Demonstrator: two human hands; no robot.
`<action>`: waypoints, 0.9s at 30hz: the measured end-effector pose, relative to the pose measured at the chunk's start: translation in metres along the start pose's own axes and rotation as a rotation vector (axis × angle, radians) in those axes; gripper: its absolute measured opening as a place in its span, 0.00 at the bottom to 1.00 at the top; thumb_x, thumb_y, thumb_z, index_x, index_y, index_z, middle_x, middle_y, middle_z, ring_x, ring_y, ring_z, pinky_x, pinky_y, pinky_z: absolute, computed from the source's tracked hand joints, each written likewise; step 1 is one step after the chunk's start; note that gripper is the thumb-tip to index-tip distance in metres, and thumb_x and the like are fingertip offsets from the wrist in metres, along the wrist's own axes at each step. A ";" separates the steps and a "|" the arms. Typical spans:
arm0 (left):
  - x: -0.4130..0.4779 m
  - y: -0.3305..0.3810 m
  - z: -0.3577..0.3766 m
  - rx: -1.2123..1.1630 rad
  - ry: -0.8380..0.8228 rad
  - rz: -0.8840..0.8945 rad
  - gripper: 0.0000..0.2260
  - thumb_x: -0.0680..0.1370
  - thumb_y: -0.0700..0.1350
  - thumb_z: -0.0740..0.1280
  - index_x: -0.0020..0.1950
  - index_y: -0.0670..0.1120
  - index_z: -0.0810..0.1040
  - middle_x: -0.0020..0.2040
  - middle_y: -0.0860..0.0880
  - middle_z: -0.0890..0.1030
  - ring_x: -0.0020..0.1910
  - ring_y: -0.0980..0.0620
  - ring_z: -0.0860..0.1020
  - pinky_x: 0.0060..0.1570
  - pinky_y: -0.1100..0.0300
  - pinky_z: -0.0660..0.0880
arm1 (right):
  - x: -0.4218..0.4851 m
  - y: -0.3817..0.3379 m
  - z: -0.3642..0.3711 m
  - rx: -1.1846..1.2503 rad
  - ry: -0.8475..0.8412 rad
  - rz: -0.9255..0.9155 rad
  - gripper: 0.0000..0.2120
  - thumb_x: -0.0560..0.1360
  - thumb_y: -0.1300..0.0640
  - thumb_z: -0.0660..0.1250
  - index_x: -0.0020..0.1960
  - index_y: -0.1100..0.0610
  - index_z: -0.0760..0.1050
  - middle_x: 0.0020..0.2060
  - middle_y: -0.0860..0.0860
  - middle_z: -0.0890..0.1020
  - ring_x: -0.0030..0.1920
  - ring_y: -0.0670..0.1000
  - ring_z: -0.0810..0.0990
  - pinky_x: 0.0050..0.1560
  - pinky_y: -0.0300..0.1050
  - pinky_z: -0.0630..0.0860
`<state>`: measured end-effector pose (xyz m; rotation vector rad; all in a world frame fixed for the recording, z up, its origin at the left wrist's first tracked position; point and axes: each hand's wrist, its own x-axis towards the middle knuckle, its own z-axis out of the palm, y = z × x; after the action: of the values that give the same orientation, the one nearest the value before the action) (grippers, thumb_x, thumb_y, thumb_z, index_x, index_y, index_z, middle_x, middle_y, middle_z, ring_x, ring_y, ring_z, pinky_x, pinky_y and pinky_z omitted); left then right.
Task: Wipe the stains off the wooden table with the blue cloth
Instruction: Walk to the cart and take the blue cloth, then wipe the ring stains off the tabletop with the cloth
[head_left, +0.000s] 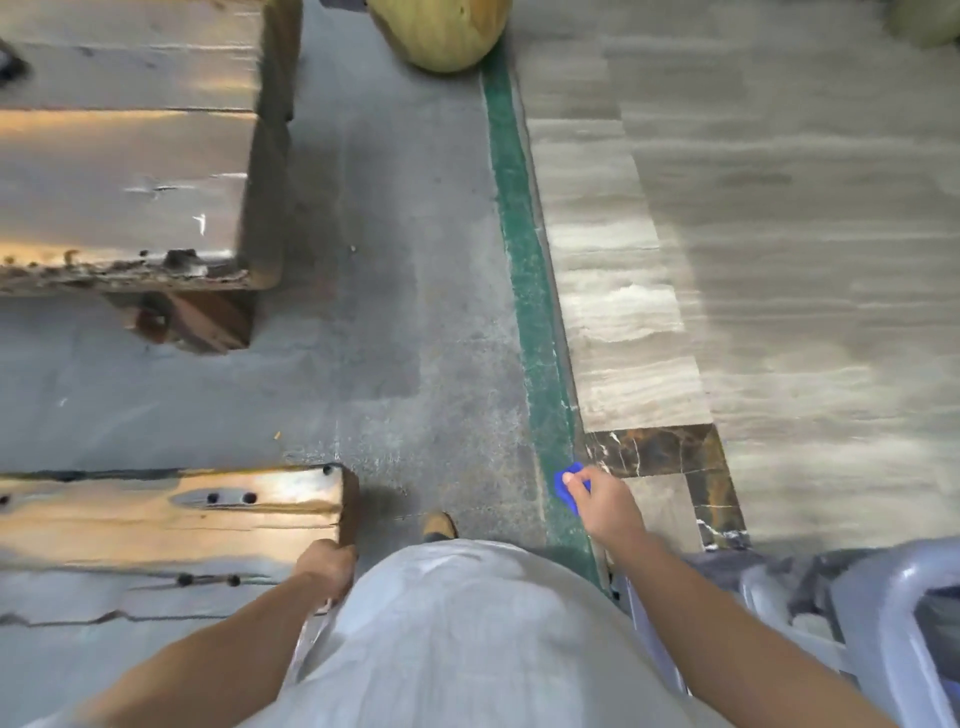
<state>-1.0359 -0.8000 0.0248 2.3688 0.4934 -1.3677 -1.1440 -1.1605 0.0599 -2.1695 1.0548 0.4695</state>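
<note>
Left hand (326, 566) curled over the right end of the near wooden surface (171, 512), fingers closed on its corner edge. Glossy slab, long axis running left-right, dark holes near the far edge. Second wooden surface (124, 176) further back, chewed-up near edge. Grey floor (395, 312), green stripe (524, 249), pale tiles right. Right hand (602, 501) off the wood, over the stripe, fingers pinching a bunched bright blue cloth (563, 486).
</note>
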 end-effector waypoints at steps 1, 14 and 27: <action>0.005 0.005 -0.010 -0.036 -0.004 -0.002 0.16 0.82 0.48 0.61 0.54 0.37 0.82 0.56 0.35 0.84 0.55 0.36 0.83 0.49 0.50 0.79 | 0.007 -0.002 0.001 -0.033 -0.018 0.027 0.19 0.82 0.49 0.63 0.42 0.62 0.78 0.41 0.61 0.83 0.47 0.62 0.81 0.46 0.50 0.73; 0.058 0.133 -0.135 -0.398 0.021 0.218 0.08 0.80 0.46 0.64 0.48 0.42 0.78 0.53 0.36 0.84 0.57 0.36 0.82 0.56 0.48 0.77 | 0.091 -0.049 -0.027 -0.452 -0.245 0.207 0.22 0.84 0.47 0.57 0.34 0.55 0.68 0.46 0.58 0.83 0.53 0.58 0.82 0.46 0.44 0.68; 0.099 0.104 -0.248 -0.630 0.192 -0.120 0.10 0.80 0.46 0.62 0.53 0.41 0.79 0.53 0.40 0.84 0.54 0.40 0.82 0.52 0.52 0.78 | 0.278 -0.328 0.007 -0.547 -0.412 -0.061 0.19 0.83 0.48 0.60 0.41 0.60 0.75 0.48 0.63 0.83 0.48 0.58 0.80 0.50 0.46 0.72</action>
<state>-0.7544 -0.7625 0.0677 1.9655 0.9704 -0.8536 -0.7153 -1.1622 0.0319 -2.3984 0.6782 1.2318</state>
